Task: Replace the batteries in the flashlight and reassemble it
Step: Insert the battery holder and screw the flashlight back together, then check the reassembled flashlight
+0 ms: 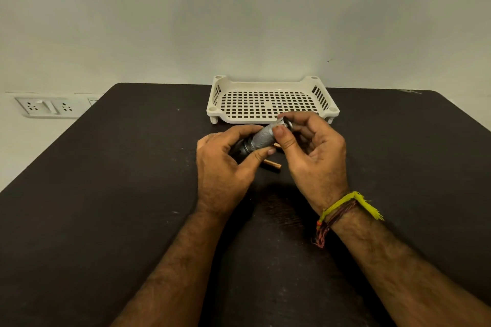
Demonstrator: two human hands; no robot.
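The left hand (225, 164) is gripping the flashlight (261, 138) body just above the dark table (106, 194), over loose batteries (272, 165), while the right hand (313, 151) is pinching its tail end. The person is probably working the tail cap; the next move calls for steady twisting. The white tray (272, 82) is sitting beyond.

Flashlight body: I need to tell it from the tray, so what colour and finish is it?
Silver-grey metal with fine knurling; the flashlight shows in the head view.

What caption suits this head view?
Both hands, left and right, grip a flashlight above batteries on a table.
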